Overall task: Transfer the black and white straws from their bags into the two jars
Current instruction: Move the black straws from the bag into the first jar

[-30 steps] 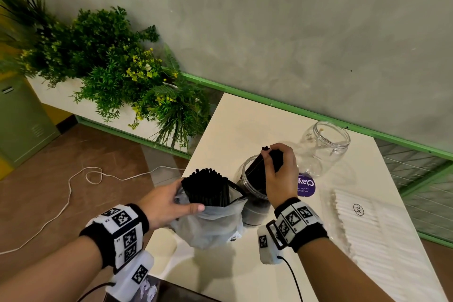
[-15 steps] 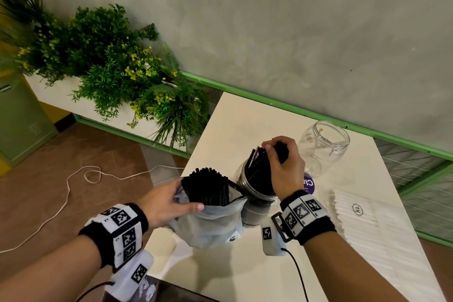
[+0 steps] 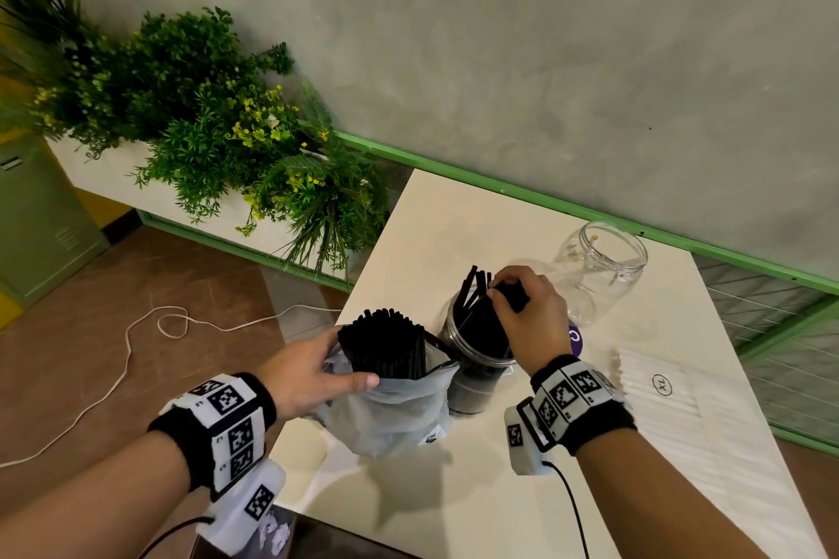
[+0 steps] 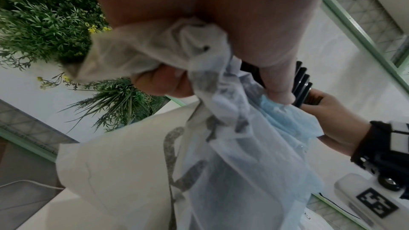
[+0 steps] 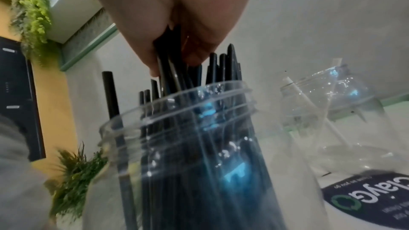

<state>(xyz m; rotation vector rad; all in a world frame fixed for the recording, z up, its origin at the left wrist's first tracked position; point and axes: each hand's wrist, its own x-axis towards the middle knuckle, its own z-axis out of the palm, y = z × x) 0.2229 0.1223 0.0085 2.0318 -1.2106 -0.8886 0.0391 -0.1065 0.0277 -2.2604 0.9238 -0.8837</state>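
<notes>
On the cream table (image 3: 454, 513), near its left edge, stand a translucent plastic bag (image 3: 386, 413) and, touching its right side, a clear jar (image 3: 472, 381) already dense with black straws (image 3: 481, 327). Left hand (image 3: 308, 377): fingers and thumb curled round the gathered mouth of the bag, holding it upright; a tight bundle of black straws in the bag (image 3: 386, 349) projects from the opening, ends up. Right hand (image 3: 531, 313): poised over the jar mouth, fingertips closed on the upper ends of a small bunch of straws whose lower parts stand inside the jar; the right wrist view shows these pinched between thumb and fingers above the threaded rim. Second jar (image 3: 599, 268): farther back and to the right, apart from the first, holding one white straw (image 5: 314, 109) leaning against its wall. White straws in their flat bag (image 3: 699, 422), marked XL, lie at the right of the table. Potted greenery (image 3: 204, 127) stands along the wall at left; a white cable (image 3: 127, 349) trails across the floor.
</notes>
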